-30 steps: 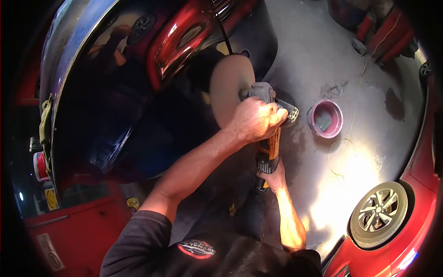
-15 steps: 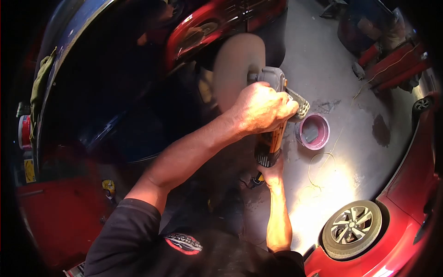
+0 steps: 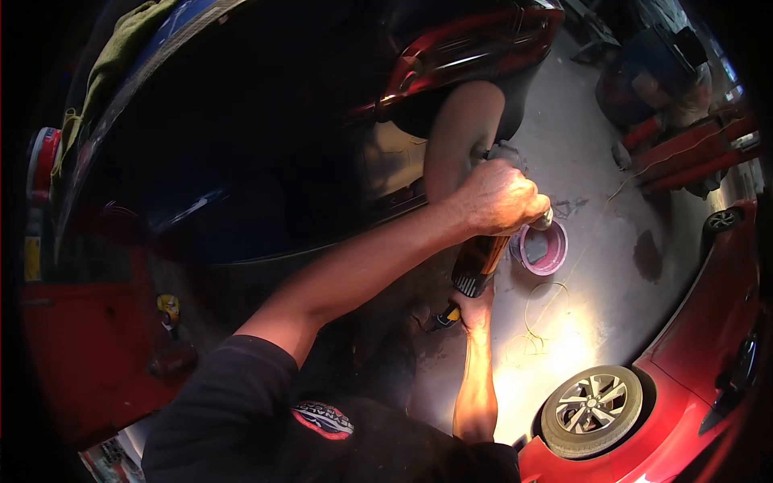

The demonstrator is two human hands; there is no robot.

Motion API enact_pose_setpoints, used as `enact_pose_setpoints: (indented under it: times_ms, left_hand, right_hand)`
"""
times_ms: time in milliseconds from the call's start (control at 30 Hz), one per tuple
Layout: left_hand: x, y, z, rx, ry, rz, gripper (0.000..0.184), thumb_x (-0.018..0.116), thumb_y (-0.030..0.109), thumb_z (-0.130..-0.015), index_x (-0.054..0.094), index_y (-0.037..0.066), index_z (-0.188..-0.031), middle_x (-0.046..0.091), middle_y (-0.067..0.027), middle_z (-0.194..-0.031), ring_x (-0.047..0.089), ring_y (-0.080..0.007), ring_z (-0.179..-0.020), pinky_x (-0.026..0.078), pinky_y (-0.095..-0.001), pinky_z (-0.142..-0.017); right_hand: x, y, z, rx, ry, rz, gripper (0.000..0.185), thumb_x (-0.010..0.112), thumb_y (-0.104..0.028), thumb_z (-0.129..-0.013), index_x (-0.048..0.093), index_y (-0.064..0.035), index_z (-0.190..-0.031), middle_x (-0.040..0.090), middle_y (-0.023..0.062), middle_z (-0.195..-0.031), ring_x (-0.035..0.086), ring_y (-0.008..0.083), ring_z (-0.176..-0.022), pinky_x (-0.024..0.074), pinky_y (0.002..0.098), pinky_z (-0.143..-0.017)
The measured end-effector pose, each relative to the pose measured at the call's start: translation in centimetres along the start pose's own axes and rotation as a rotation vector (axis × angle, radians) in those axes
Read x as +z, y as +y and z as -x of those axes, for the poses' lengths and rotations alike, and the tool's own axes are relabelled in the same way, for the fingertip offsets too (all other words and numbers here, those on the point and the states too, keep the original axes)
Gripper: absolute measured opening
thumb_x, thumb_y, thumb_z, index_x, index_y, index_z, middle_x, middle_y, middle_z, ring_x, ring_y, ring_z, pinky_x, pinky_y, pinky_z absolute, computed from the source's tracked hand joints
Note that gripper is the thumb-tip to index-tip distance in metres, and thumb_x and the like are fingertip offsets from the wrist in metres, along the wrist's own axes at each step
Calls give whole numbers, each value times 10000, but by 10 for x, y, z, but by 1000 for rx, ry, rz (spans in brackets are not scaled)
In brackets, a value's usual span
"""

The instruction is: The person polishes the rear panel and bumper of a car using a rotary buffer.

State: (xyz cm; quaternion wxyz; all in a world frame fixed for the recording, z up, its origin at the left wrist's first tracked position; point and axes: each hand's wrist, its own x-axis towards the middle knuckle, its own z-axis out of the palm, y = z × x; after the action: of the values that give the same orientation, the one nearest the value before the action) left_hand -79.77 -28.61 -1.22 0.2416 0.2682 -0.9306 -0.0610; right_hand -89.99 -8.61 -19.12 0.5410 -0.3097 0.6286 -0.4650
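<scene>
A polisher (image 3: 481, 259) with an orange and black body is held between my two hands. My left hand (image 3: 501, 196) is wrapped round its front handle, just behind the head. Lower down, my right hand (image 3: 477, 307) grips the rear end of the body, near the black and yellow cord end. The round, pale pad (image 3: 463, 141) looks smeared by motion and is seen partly edge-on. It stands beside the glossy dark car panel (image 3: 266, 153); whether they touch, I cannot tell. A red shiny car part (image 3: 475, 52) lies just beyond the pad.
A pink bucket (image 3: 562, 251) stands on the grey floor close to the polisher. A thin cord (image 3: 529, 314) loops across the floor. At lower right is a red car (image 3: 676, 402) with its wheel (image 3: 592, 412). A green cloth (image 3: 121, 48) hangs at upper left.
The polisher and both hands have shifted slightly right and down in view. The camera view has turned too, so the bucket, red car and dark panel sit in different places. Both grips stay the same.
</scene>
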Motion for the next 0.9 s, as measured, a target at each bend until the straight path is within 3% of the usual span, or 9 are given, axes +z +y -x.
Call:
enact_pose_setpoints:
  times_ms: [67,267,400,533,633,733,900]
  left_hand:
    - [-12,-1,3,25,-4,-41,152,744,241,-728,644,147,-795,687,-52,-698,721,-291,-692,562,-428,-597]
    - [-39,11,86,-2,-168,-59,158,770,244,-753,653,161,-821,694,-64,-731,713,-315,-701,555,-442,-611]
    - [-73,23,191,46,-68,-42,189,795,180,-723,642,151,-830,666,-40,-740,701,-281,-671,548,-422,-601]
    - [-111,30,286,13,-133,-21,241,812,138,-646,669,149,-840,637,-27,-731,679,-255,-658,534,-403,-604]
    - [-137,37,344,-46,-182,-74,250,814,117,-640,687,141,-854,631,-33,-728,663,-249,-662,528,-396,-611]
    - [-153,47,377,-85,-182,-104,228,812,103,-656,689,133,-845,624,-36,-727,650,-250,-657,522,-393,-608]
    - [-156,51,368,-82,-196,-106,220,807,95,-670,675,134,-842,604,-30,-718,629,-247,-640,514,-397,-601]
  right_hand:
    - [13,-7,2,-7,26,-8,700,769,64,-610,555,-25,-1271,646,72,-1038,654,210,-915,584,343,-761]
    - [70,32,79,-107,34,30,668,827,18,-615,577,-22,-1233,657,55,-1036,648,191,-945,554,344,-846]
    - [127,64,158,40,-44,51,748,855,-36,-654,516,-7,-1320,671,117,-1171,655,245,-1090,509,368,-992]
    - [183,92,221,61,-77,162,765,868,-125,-679,492,-22,-1338,703,200,-1201,697,335,-1166,529,401,-990]
    - [211,108,251,99,-143,144,771,861,-144,-705,483,-35,-1369,717,202,-1201,697,354,-1180,537,406,-984]
    - [224,105,262,165,-173,158,784,894,-112,-652,500,-47,-1327,704,158,-1181,689,288,-1164,517,388,-1005]
    - [221,97,257,224,-190,178,786,893,-120,-659,499,-49,-1335,710,174,-1192,690,314,-1184,521,396,-1006]
